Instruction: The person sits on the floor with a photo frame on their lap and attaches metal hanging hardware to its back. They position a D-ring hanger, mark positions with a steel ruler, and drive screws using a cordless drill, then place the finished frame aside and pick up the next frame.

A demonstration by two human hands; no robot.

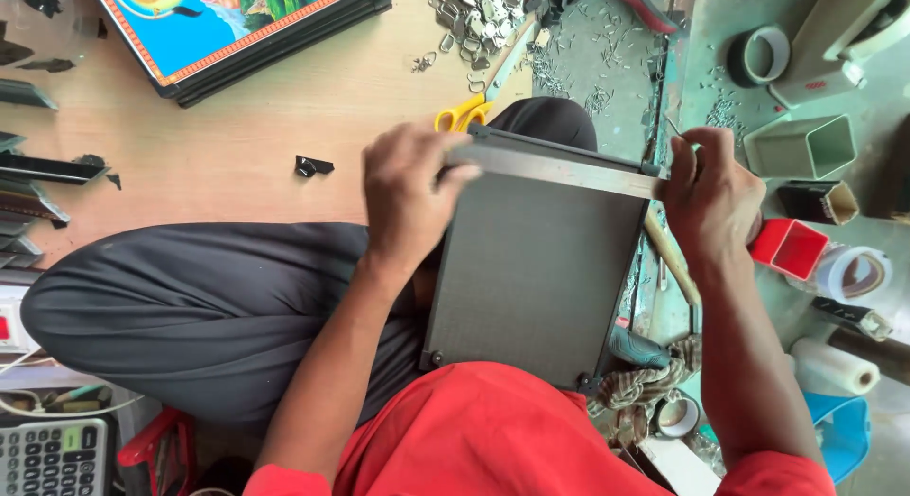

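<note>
— Hands first: how many, and what is in them?

— Two. Left hand (pixel 409 194) is curled shut over the near end of one flat steel ruler (pixel 559 170), fingertips pressing it down. Right hand (pixel 713 194) is closed around the ruler's far end. That ruler lies across the top edge of one dark grey board (pixel 540 268), which rests on the person's lap, between the two hands and reaching back toward the red shirt.

— What lies left of the left hand?

— One stack of framed pictures (pixel 237 31), blue with an orange border, up on the wooden counter (pixel 237 155). Nearer the hand, a small black offcut (pixel 311 165). Down by the elbow, one grey calculator (pixel 52 456).

— Above the hands?

— One pair of yellow-handled scissors (pixel 466 112) just beyond the left knuckles, and past them a heap of small metal clips (pixel 479 17); too many to count.

— And to the right?

— Containers, mostly. One open red box (pixel 794 248) touches the right hand's outer side; I cannot tell what it holds. Above it sits one open grey-green square tub (pixel 804 147), showing nothing inside. Two tape rolls: a dark one (pixel 758 55) farther up, a white one (pixel 855 273) just beyond the red box. Below those, one roll of clear film (pixel 836 365).
</note>
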